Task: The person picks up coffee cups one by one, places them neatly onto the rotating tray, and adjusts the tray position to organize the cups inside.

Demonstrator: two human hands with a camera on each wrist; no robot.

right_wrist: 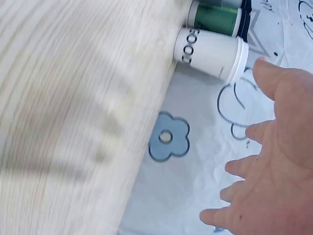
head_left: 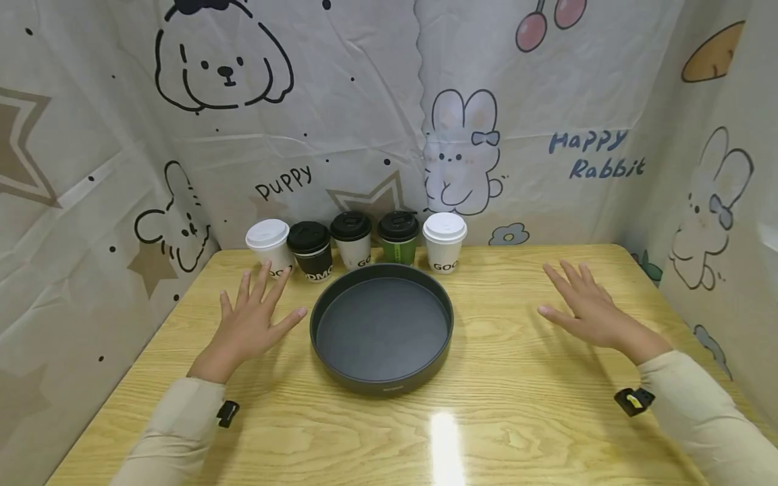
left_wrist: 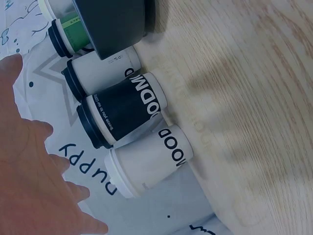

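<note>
My left hand point(head_left: 246, 329) hovers over the table left of a round dark grey pan point(head_left: 383, 331), fingers spread and holding nothing. Its thumb points at the pan's left rim. On the right side, my right hand point(head_left: 588, 312) is likewise spread above the wood, well apart from the pan. Behind the pan stands a row of lidded paper cups: a white-lidded white cup point(head_left: 270, 248), a black cup point(head_left: 311, 251), a black-lidded white cup point(head_left: 352, 240), a green cup point(head_left: 398, 239) and another white-lidded cup point(head_left: 446, 243). The pan overlaps the lower part of the middle cups.
The wooden table point(head_left: 510, 405) ends at the back against a printed cloth point(head_left: 358, 101) with puppy and rabbit drawings. Cloth also hangs along the left and right sides. A dark device is strapped at each wrist.
</note>
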